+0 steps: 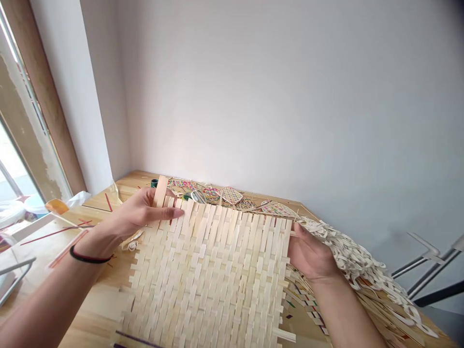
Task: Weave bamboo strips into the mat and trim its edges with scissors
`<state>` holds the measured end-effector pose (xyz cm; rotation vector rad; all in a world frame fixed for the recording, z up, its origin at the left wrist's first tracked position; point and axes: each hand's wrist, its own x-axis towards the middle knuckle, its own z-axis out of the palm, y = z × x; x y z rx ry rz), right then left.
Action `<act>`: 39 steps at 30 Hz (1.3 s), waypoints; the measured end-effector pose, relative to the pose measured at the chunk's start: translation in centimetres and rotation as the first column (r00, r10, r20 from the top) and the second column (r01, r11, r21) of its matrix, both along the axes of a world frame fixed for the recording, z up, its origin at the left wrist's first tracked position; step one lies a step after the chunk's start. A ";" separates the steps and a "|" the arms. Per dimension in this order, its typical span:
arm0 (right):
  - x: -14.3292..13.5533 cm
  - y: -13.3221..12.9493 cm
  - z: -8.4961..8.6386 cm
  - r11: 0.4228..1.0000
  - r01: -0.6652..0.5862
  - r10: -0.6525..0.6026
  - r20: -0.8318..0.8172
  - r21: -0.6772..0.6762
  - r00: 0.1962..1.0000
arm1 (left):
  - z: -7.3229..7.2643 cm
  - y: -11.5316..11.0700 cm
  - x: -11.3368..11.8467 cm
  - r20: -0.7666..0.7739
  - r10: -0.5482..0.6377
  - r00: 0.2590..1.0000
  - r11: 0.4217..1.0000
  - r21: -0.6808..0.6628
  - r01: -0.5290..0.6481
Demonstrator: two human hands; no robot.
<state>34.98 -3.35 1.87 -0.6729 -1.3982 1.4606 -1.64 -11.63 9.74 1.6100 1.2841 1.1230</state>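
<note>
A woven bamboo-strip mat (213, 270), pale and roughly square, is held up over the table with its top edge tilted towards the wall. My left hand (152, 208) pinches its upper left corner, thumb on the near face and a longer strip sticking up by the fingers. At the upper right edge, my right hand (311, 251) grips the mat, its fingers partly hidden behind it. Short strip ends jut out along both sides. A dark purple strip (136, 338) crosses the bottom left of the mat.
Colourful woven pieces (230, 195) lie at the back of the wooden table (94, 295). Pale coiled strips (348, 251) pile up at the right, above loose flat strips (384, 309). Red strips (54, 234) and a white tray (32, 224) are on the left. Metal bars (427, 266) stand at far right.
</note>
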 end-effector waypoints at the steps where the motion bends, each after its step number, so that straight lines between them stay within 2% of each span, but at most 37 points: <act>1: 0.2 0.1 0.1 1.000 0.007 -0.007 0.001 -0.011 1.000 | 0.0 0.0 0.1 0.001 0.007 1.000 1.000 0.003 -0.007; 6: 0.6 -0.1 0.5 0.994 0.049 -0.045 0.036 -0.101 0.998 | 0.1 0.6 -0.5 -0.017 -0.018 1.000 0.999 0.042 0.018; 9: 0.6 -0.1 0.7 0.991 0.061 -0.054 0.060 -0.120 0.997 | 0.2 1.2 -1.2 0.012 -0.076 0.997 0.997 0.023 0.076; 12: 0.9 0.1 0.9 0.990 0.065 -0.056 0.076 -0.122 0.996 | 0.0 1.4 -1.7 0.036 -0.084 0.996 0.996 0.027 0.083; 19: 0.8 0.6 0.7 0.975 0.101 -0.101 0.011 -0.200 0.995 | -0.6 1.6 -1.8 0.251 -0.121 0.960 0.989 -0.053 0.138; 24: 0.5 0.6 0.7 0.979 0.073 -0.076 -0.010 -0.189 0.997 | -0.8 1.8 -1.8 0.284 -0.142 0.948 0.986 -0.040 0.159; 31: 0.2 0.1 1.1 0.981 0.053 -0.056 -0.011 -0.188 0.998 | -1.0 1.9 -1.3 0.309 0.017 0.951 0.985 -0.166 0.036; 35: 0.0 0.0 1.1 0.978 0.051 -0.053 -0.004 -0.203 0.999 | -1.0 1.9 -1.1 0.322 -0.014 0.947 0.984 -0.163 0.070; 39: -0.4 -0.2 1.2 0.980 0.040 -0.035 0.028 -0.197 0.999 | -1.0 2.0 -1.1 0.340 -0.062 0.938 0.992 -0.083 0.096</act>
